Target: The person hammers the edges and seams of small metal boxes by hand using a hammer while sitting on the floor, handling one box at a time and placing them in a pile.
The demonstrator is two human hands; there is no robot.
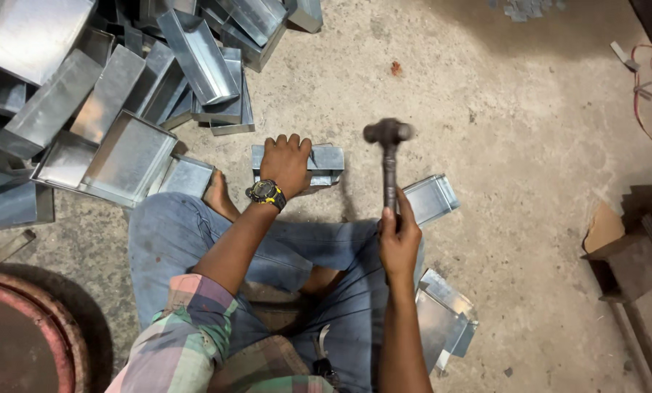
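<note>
My left hand [286,161] presses flat on a folded sheet-metal box [324,164] on the concrete floor [529,182], steadying it. My right hand [398,240], clamped round a hammer [389,156], holds it raised just right of the box; more boxes [122,80] lie heaped far left.

Bare grey concrete floor [500,109] lies open right of the folded sheet-metal box [326,161]. Left of the box a heap of shiny galvanised trays [108,80] blocks passage; a small metal tray [431,198] sits right of it, nearer the person.
</note>
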